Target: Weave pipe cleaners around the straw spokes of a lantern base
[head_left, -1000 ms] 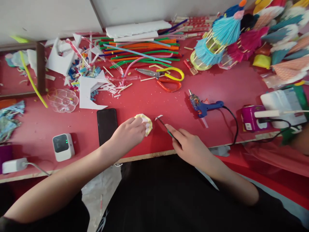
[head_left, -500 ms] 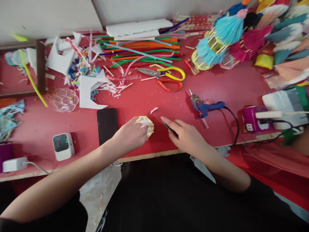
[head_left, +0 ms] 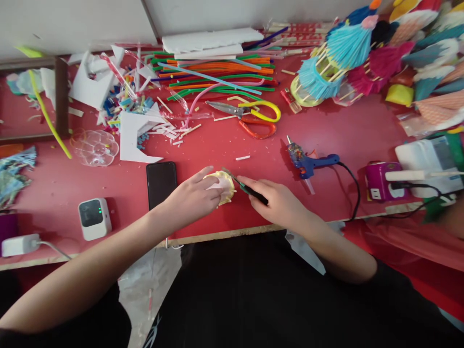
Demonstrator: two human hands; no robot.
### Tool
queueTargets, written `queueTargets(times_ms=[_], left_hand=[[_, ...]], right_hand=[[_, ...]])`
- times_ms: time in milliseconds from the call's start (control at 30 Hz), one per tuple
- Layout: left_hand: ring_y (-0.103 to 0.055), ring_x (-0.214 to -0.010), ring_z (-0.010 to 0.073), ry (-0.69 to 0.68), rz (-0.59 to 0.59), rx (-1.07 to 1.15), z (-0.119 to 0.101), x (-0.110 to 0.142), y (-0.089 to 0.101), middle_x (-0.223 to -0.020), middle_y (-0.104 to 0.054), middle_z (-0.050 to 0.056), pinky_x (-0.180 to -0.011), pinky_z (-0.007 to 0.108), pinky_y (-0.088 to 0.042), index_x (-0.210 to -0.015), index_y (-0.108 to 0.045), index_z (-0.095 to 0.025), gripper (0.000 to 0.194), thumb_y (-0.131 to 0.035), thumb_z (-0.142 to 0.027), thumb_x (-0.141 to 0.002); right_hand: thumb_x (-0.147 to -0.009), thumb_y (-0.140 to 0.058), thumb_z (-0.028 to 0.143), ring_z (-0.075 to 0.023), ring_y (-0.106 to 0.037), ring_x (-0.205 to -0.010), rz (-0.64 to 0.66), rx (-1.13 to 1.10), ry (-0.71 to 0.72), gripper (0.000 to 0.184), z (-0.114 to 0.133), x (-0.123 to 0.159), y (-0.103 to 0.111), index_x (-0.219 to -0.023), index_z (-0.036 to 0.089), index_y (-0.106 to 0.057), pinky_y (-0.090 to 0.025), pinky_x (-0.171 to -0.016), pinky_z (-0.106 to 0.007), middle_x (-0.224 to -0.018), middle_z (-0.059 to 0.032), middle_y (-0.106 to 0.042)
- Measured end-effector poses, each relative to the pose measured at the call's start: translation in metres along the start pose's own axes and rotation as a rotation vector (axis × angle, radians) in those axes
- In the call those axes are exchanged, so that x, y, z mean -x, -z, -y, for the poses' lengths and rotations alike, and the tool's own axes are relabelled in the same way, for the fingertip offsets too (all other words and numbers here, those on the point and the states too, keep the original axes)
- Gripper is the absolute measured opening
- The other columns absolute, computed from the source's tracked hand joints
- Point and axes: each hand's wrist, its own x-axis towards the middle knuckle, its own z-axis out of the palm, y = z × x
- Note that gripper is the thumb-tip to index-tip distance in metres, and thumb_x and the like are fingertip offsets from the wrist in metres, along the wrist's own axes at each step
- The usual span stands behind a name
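Observation:
My left hand (head_left: 195, 193) holds a small round white piece with a yellow scalloped rim (head_left: 227, 182) against the table, its fingers lying over the left side and hiding part of it. In my right hand (head_left: 277, 200) is a utility knife (head_left: 253, 192) with a black and green handle. The knife's thin blade reaches the upper right of the yellow rim; whether it touches cannot be made out. A short white strip (head_left: 242, 158) lies just above the knife. Beside my left wrist is a black phone (head_left: 161, 181).
A blue glue gun (head_left: 308, 163) with its cord lies to the right, and yellow-and-red scissors (head_left: 250, 113) above. Pipe cleaners (head_left: 221, 77) and white foam offcuts (head_left: 130, 137) fill the back and left. Blue and pink crafted towers (head_left: 322, 72) stand back right. A white device (head_left: 94, 219) sits left.
My right hand has brought the knife blade to the round piece's rim. The fingers of my left hand have spread and shifted on the piece. The white strip now lies flatter, slightly farther off.

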Motion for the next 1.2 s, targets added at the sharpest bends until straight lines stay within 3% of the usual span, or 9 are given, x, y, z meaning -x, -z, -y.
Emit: queueTargets(times_ms=[100, 167, 267, 333, 500, 767, 933, 1033, 1200], left_hand=[[-0.065, -0.124, 0.0210, -0.038, 0.060, 0.037, 0.009, 0.002, 0.003, -0.123, -0.076, -0.004, -0.123, 0.045, -0.034, -0.099, -0.077, -0.026, 0.023, -0.062, -0.009, -0.093], [-0.064, -0.125, 0.0232, -0.043, 0.071, 0.061, 0.012, 0.002, 0.004, -0.122, -0.076, -0.001, -0.125, 0.047, -0.030, -0.102, -0.077, -0.025, 0.013, -0.070, -0.024, -0.091], [-0.067, -0.118, 0.0262, -0.036, 0.054, 0.067, 0.011, 0.002, 0.003, -0.116, -0.078, 0.005, -0.123, 0.045, -0.033, -0.105, -0.077, -0.019, 0.039, -0.079, -0.050, -0.081], [-0.069, -0.112, 0.0263, -0.034, 0.007, 0.039, 0.008, 0.002, 0.001, -0.111, -0.079, 0.007, -0.117, 0.042, -0.040, -0.106, -0.077, -0.016, 0.047, -0.080, -0.054, -0.078], [-0.071, -0.109, 0.0225, -0.043, -0.096, -0.017, 0.003, 0.003, -0.007, -0.112, -0.078, 0.006, -0.112, 0.040, -0.045, -0.118, -0.072, -0.014, 0.035, -0.071, -0.036, -0.092], [-0.074, -0.095, 0.0179, -0.038, -0.044, -0.111, 0.000, 0.000, -0.008, -0.100, -0.080, 0.000, -0.118, 0.045, -0.041, -0.110, -0.074, -0.016, 0.030, -0.048, -0.008, -0.099], [-0.073, -0.104, 0.0196, -0.023, 0.020, -0.093, -0.002, -0.002, -0.006, -0.105, -0.079, 0.001, -0.120, 0.049, -0.038, -0.115, -0.073, -0.018, 0.034, -0.046, -0.004, -0.098], [-0.071, -0.115, 0.0198, 0.008, 0.053, -0.051, -0.004, -0.004, -0.004, -0.122, -0.075, 0.006, -0.121, 0.044, -0.037, -0.120, -0.071, -0.017, 0.034, -0.048, -0.006, -0.098], [-0.068, -0.121, 0.0196, 0.024, 0.094, -0.036, -0.005, -0.004, -0.003, -0.125, -0.075, 0.007, -0.123, 0.044, -0.034, -0.117, -0.073, -0.017, 0.032, -0.047, -0.009, -0.100]], right_hand=[[-0.094, -0.048, 0.018, -0.0217, -0.070, -0.103, 0.091, 0.069, -0.058, 0.055, 0.002, -0.003, 0.007, -0.149, 0.027, -0.051, -0.058, -0.090, -0.038, -0.120, -0.0081, -0.072], [-0.093, -0.050, 0.017, -0.0216, -0.071, -0.102, 0.125, 0.109, -0.070, 0.056, 0.003, -0.005, 0.012, -0.149, 0.029, -0.052, -0.058, -0.088, -0.038, -0.118, -0.0076, -0.073], [-0.092, -0.051, 0.016, -0.0206, -0.071, -0.100, 0.150, 0.137, -0.069, 0.057, 0.003, -0.005, 0.016, -0.147, 0.030, -0.054, -0.057, -0.086, -0.035, -0.115, -0.0064, -0.073], [-0.091, -0.051, 0.015, -0.0203, -0.071, -0.099, 0.158, 0.136, -0.074, 0.057, 0.004, -0.005, 0.018, -0.146, 0.031, -0.055, -0.057, -0.086, -0.034, -0.116, -0.0058, -0.073], [-0.091, -0.051, 0.016, -0.0211, -0.071, -0.102, 0.180, 0.126, -0.084, 0.059, 0.008, -0.005, 0.020, -0.148, 0.031, -0.052, -0.056, -0.087, -0.034, -0.119, -0.0067, -0.072], [-0.089, -0.053, 0.015, -0.0155, -0.068, -0.079, 0.211, 0.257, -0.058, 0.061, 0.011, -0.011, 0.027, -0.147, 0.035, -0.054, -0.048, -0.068, -0.025, -0.098, -0.0031, -0.072], [-0.089, -0.053, 0.015, -0.0151, -0.067, -0.079, 0.254, 0.285, -0.022, 0.064, 0.010, -0.016, 0.035, -0.149, 0.036, -0.051, -0.042, -0.063, -0.024, -0.095, -0.0016, -0.071], [-0.088, -0.053, 0.015, -0.0142, -0.064, -0.074, 0.267, 0.314, 0.005, 0.063, 0.011, -0.020, 0.041, -0.148, 0.036, -0.052, -0.037, -0.058, -0.024, -0.092, -0.0011, -0.071], [-0.089, -0.051, 0.015, -0.0155, -0.065, -0.077, 0.316, 0.308, 0.041, 0.062, 0.015, -0.029, 0.048, -0.149, 0.034, -0.052, -0.042, -0.066, -0.026, -0.095, -0.0019, -0.072]])
